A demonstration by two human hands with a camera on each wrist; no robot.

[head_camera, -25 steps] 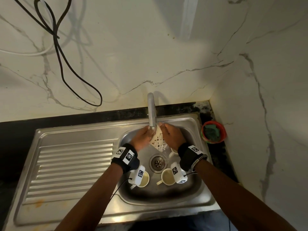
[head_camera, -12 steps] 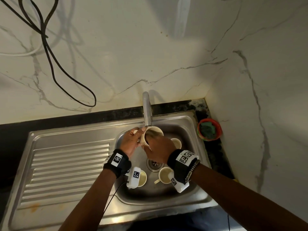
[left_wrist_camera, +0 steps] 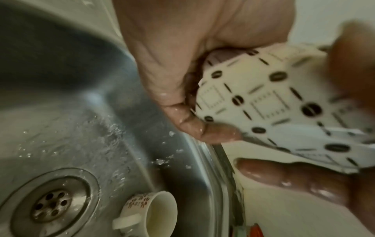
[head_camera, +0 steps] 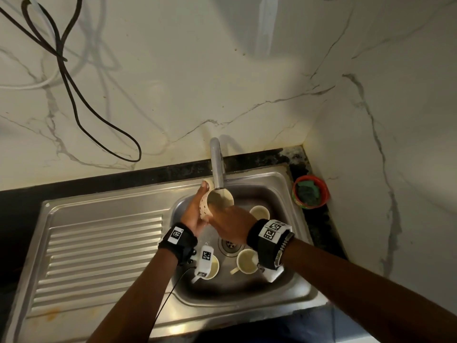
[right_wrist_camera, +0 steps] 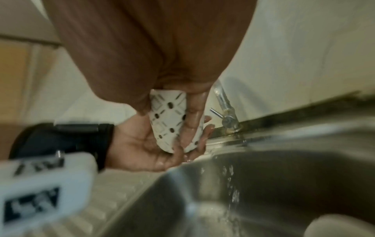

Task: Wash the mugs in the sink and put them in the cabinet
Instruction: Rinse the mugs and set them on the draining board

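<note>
A cream mug with a dark dot-and-line pattern [head_camera: 206, 204] is held mouth up right under the tap spout [head_camera: 217, 167]. My left hand [head_camera: 197, 209] cups it from the left, fingers curled round its wall. My right hand [head_camera: 222, 220] grips its near side, thumb on one side and a finger along the other. The left wrist view shows the mug [left_wrist_camera: 270, 96] in my wet left palm [left_wrist_camera: 178, 64]. In the right wrist view the mug [right_wrist_camera: 168, 121] sits between both hands. Three more cream mugs stand in the basin: back right [head_camera: 259, 212], front middle [head_camera: 247, 261], front left [head_camera: 214, 268].
Steel sink [head_camera: 291, 290] with a drain [head_camera: 230, 245] and a ribbed drainboard [head_camera: 103, 253] to the left. Water drips into the basin [right_wrist_camera: 231, 192]. A red bowl holding a green scrubber [head_camera: 310, 193] stands at the right corner. Marble walls rise behind and right; a black cable [head_camera: 74, 95] hangs left.
The mug, held with its patterned side up between both hands a second ago, now has its mouth turned up under the spout. My right hand has moved over its near side.
</note>
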